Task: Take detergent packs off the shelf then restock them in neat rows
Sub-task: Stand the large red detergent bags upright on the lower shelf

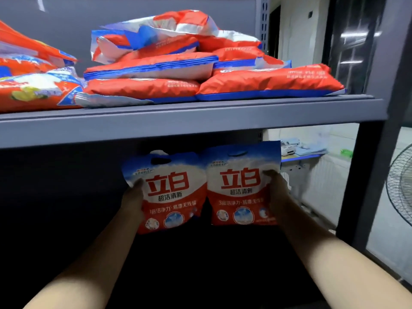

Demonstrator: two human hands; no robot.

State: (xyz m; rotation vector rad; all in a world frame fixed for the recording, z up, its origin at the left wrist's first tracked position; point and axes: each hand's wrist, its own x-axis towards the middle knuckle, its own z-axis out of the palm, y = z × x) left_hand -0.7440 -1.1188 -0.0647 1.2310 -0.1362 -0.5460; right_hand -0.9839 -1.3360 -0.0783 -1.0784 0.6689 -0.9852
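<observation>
Two red, white and blue detergent packs stand upright side by side in the dark space below the grey shelf board [191,121]. My left hand [133,198] grips the outer left edge of the left pack [171,192]. My right hand [275,192] grips the outer right edge of the right pack [242,188]. The two packs touch at their inner edges, fronts facing me. On the shelf above lies a loose heap of the same packs [178,68], flat and overlapping, with more packs [33,85] at the far left.
A dark steel upright [370,175] frames the shelf on the right. Beyond it are a floor fan [401,188], a white radiator and a desk with papers [312,150]. The lower shelf bay is dark and its floor is hard to make out.
</observation>
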